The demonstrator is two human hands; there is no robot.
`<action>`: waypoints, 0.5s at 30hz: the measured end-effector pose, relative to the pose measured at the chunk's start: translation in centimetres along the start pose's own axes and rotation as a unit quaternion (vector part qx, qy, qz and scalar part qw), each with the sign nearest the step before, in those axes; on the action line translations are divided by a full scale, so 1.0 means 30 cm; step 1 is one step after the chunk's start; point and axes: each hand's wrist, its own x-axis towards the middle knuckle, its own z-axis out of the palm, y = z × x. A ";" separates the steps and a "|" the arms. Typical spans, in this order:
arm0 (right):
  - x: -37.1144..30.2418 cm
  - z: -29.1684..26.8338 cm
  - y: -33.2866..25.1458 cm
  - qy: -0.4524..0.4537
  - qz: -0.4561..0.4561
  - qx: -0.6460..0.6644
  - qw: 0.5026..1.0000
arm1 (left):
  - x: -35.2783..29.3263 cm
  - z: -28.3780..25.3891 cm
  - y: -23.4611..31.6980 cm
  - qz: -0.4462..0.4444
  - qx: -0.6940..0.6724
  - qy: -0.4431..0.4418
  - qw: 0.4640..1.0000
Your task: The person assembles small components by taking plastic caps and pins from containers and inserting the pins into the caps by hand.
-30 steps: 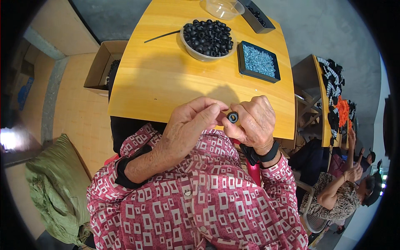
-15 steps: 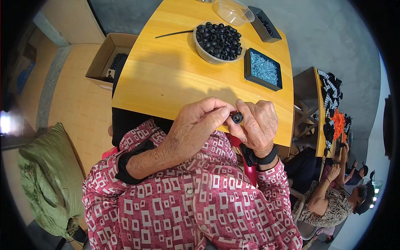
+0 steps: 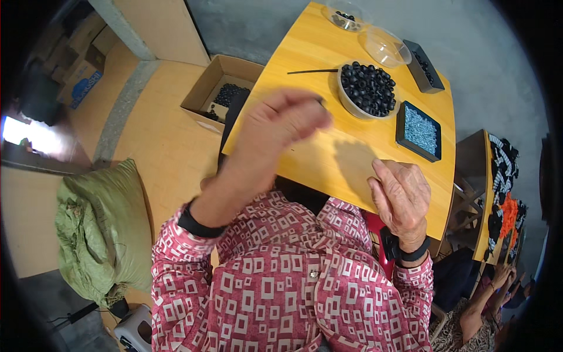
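Two hands show in the head view, well apart from each other. Our left hand [image 3: 281, 126] is raised above the near-left part of the yellow table [image 3: 305, 58] and smeared by motion blur; its fingers look loosely curled, but we cannot tell whether they hold anything. Just beyond its fingertips, to the right, sits the bowl of black rings [image 3: 368, 89], and a thin dark rod [image 3: 312, 71] lies on the table beside that bowl.

Our right hand [image 3: 402, 196] rests at the near edge of the table with its back toward us, fingers bent inward; whatever lies inside the grip is hidden, so we cannot tell if it has hold of a ring. Just ahead of this hand is a dark square tray of small blue-grey pieces [image 3: 419, 130], too fine to make out singly.

Farther off past the bowl stand an empty clear dish [image 3: 384, 47], a second clear dish [image 3: 346, 16] cut by the frame's top edge, and a narrow dark tray [image 3: 425, 66]. Left of the left hand, on the floor, an open cardboard box [image 3: 220, 94] holds more dark pieces, partly hidden by that hand.
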 end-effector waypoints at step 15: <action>0.099 -0.109 -0.143 0.069 -0.025 0.116 0.991 | 0.088 -0.428 -0.078 -0.061 0.068 0.139 0.986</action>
